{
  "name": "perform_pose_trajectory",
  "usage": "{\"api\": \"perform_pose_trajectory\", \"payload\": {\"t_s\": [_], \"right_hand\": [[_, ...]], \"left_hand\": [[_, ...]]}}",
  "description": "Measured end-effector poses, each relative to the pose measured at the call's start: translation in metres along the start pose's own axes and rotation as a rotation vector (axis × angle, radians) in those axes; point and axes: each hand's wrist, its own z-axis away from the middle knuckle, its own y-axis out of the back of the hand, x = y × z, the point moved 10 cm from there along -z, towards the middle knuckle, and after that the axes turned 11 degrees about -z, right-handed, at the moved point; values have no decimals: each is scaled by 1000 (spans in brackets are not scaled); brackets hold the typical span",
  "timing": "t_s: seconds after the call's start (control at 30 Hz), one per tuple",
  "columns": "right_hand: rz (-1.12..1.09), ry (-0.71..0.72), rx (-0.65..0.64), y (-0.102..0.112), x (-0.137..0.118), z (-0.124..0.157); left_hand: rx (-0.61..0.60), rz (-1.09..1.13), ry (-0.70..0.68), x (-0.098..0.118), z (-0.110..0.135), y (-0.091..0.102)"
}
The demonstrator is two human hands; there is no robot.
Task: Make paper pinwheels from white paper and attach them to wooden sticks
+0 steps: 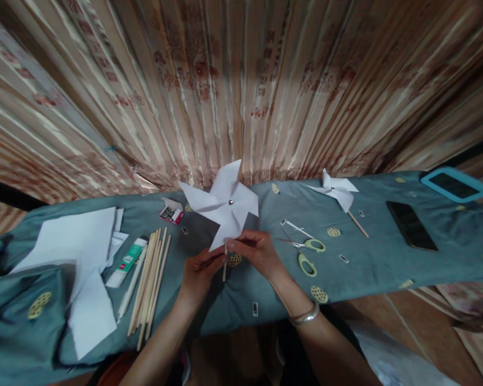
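Note:
A white paper pinwheel (215, 201) with a round metal pin at its centre stands upright between my hands, in the middle of the view. My left hand (201, 271) is closed round its thin wooden stick (224, 272), just below the paper. Beside it, my right hand (255, 249) pinches at the top of the stick and the lowest paper blade; its fingertips partly hide that spot. To the right of my right hand lie open scissors (306, 245) with light green handles. Behind my left hand sits a small open box of pins (172, 212).
On the left of the cloth-covered surface (265, 289) are white paper sheets (76, 241), a glue tube (127, 262), a white pen (132, 281) and several wooden sticks (151, 284). On the right lie another pinwheel (342, 193), a phone (411, 225) and a blue-framed tablet (455, 184). A curtain (241, 80) hangs behind.

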Motion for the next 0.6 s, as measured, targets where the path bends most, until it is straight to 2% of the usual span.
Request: {"api": "perform_pose_trajectory", "payload": {"t_s": [0.1,0.17,0.3,0.37,0.5,0.6], "right_hand": [[63,21,-32,1,-9,2],[94,67,3,15,-23,1],[-3,214,281,68,-55,-2],[-47,253,357,83,-61,-4],[-70,201,306,78,-54,-11],[-69,165,297,72,-49,-12]], "left_hand": [[17,6,11,1,1,3],[37,2,30,1,2,7],[37,-21,63,-1,4,10],[8,-32,69,0,5,7],[-41,-51,70,1,7,2],[-35,-41,69,0,6,2]]}}
